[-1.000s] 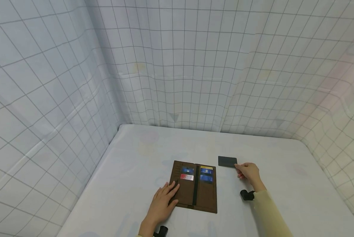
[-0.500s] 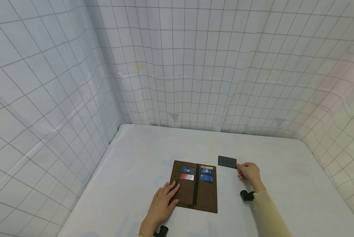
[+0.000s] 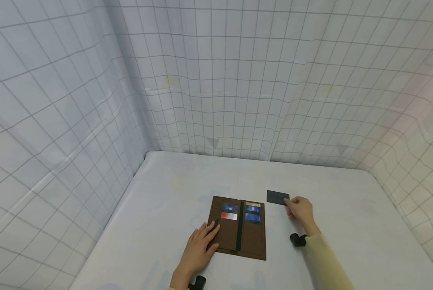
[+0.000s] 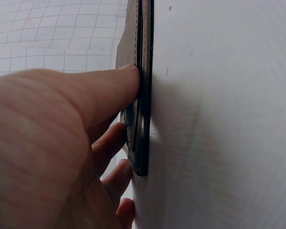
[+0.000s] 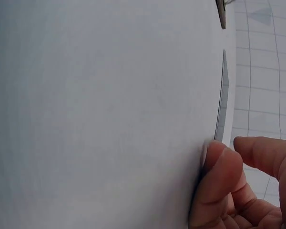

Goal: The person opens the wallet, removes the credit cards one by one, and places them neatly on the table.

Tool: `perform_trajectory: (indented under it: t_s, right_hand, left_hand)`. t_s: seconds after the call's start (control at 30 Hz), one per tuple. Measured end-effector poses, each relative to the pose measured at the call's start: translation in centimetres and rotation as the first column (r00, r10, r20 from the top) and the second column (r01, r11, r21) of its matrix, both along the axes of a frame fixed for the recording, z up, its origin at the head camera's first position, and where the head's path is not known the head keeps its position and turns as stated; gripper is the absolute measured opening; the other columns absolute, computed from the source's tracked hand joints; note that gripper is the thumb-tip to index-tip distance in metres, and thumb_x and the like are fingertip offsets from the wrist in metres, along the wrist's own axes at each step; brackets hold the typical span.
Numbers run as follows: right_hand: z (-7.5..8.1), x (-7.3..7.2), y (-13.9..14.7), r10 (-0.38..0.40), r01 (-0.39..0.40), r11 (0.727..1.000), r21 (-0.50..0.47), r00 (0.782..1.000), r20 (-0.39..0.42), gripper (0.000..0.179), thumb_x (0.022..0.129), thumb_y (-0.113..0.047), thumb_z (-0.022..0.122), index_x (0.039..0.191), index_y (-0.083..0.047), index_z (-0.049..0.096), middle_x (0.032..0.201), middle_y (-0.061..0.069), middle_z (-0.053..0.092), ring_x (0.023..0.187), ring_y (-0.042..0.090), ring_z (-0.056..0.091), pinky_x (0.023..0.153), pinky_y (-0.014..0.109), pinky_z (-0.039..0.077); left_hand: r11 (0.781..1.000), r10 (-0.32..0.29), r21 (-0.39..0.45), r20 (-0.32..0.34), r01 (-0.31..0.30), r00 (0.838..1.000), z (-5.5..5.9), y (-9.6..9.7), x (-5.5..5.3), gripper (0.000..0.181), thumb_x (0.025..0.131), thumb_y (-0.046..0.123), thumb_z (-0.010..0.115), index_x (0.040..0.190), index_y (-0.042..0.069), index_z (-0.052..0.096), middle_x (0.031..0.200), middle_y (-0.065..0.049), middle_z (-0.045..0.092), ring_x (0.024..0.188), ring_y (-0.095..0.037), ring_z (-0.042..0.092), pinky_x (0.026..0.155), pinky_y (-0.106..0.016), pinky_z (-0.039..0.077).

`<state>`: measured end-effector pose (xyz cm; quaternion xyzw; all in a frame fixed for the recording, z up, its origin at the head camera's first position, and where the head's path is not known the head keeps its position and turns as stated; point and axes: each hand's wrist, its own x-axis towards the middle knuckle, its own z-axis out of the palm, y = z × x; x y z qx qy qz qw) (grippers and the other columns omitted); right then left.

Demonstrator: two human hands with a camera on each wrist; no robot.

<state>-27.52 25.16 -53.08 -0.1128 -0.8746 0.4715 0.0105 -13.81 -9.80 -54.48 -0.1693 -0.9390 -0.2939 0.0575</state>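
Note:
A long brown wallet (image 3: 227,237) lies unfolded on the white table, with several bank cards in its upper slots. My left hand (image 3: 198,247) rests on its lower left part, fingers spread; in the left wrist view the thumb (image 4: 117,88) presses against the wallet's side (image 4: 145,119). A thin black card (image 3: 275,197) lies flat on the table just beyond the wallet's upper right corner. At the card's lower right corner are the fingertips of my right hand (image 3: 301,210). In the right wrist view, a gap shows between thumb and forefinger at the end of the card (image 5: 222,105).
Grid-patterned white curtains (image 3: 216,92) enclose the table (image 3: 187,173) at the back and sides. A black wrist camera mount (image 3: 298,240) sits under the right wrist, another mount (image 3: 198,283) by the left.
My right hand first slid slightly right off the card's corner, then came back left, so its fingertips overlap that corner. The card shifted barely at all. My left hand and the wallet stayed still.

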Motion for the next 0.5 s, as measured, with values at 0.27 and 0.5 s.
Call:
perform_trajectory:
  t_s: [0.27,0.5]
  right_hand:
    - [0.0,-0.8,-3.1,0.11,-0.103,0.992,0.078,0.99,-0.086,0.026,0.09,-0.026,0.065,0.082,-0.001,0.058,0.058,0.004,0.056,0.048,0.015,0.053,0.045,0.026,0.041]
    - [0.4,-1.5,-6.6,0.324,-0.312,0.944,0.107,0.938,-0.126,0.026,0.09,-0.03,0.067,0.082,-0.006,0.061,0.064,0.002,0.057,0.051,0.016,0.056,0.045,0.027,0.044]
  left_hand:
    - [1.0,-0.005,0.02,-0.028,0.005,1.0,-0.1,0.0,0.0,0.05,0.092,0.022,0.062,0.139,0.01,0.05,0.143,-0.015,0.043,0.133,-0.04,0.032,0.104,-0.061,0.023]
    - [1.0,-0.007,0.009,0.014,0.007,1.0,0.1,-0.1,-0.1,0.05,0.093,0.023,0.061,0.14,0.011,0.048,0.144,-0.013,0.042,0.135,-0.038,0.03,0.106,-0.059,0.021]
